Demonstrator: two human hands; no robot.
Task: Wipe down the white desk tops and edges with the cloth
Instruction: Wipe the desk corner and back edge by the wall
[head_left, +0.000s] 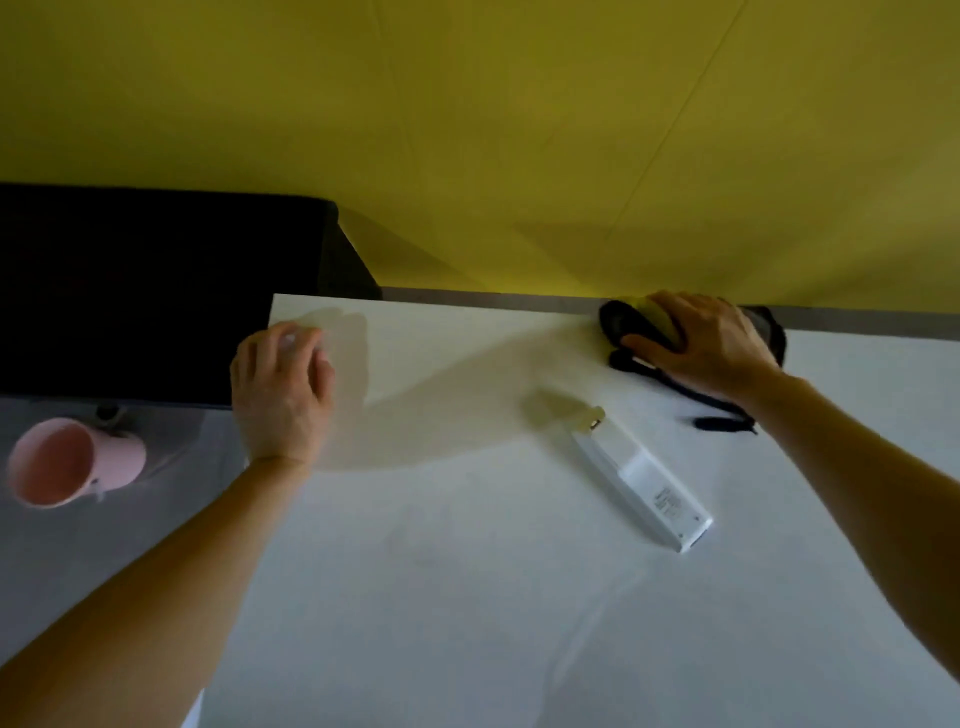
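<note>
Nearest are two bare forearms reaching out over the white desk. A white remote lies flat on the desk top, slanted, with its narrow end pointing away and to the left.

To the left of the remote and well apart from it, a pink mug sits on a lower grey surface beyond the desk's left edge, its mouth turned towards the camera.

The left hand is also left of the remote and a little farther off, palm down at the desk's left edge. Its fingers are loosely bent and blurred, and it holds nothing that shows.

Beyond the remote and to its right, the right hand grips the cloth. The cloth is dark with a yellow patch and bunched at the desk's far edge. The fingers curve over it and the thumb stretches out to the left. A dark strand of it trails out near the wrist, just beyond the remote.

Far left of the remote stands a black box. Behind everything is a yellow wall.
</note>
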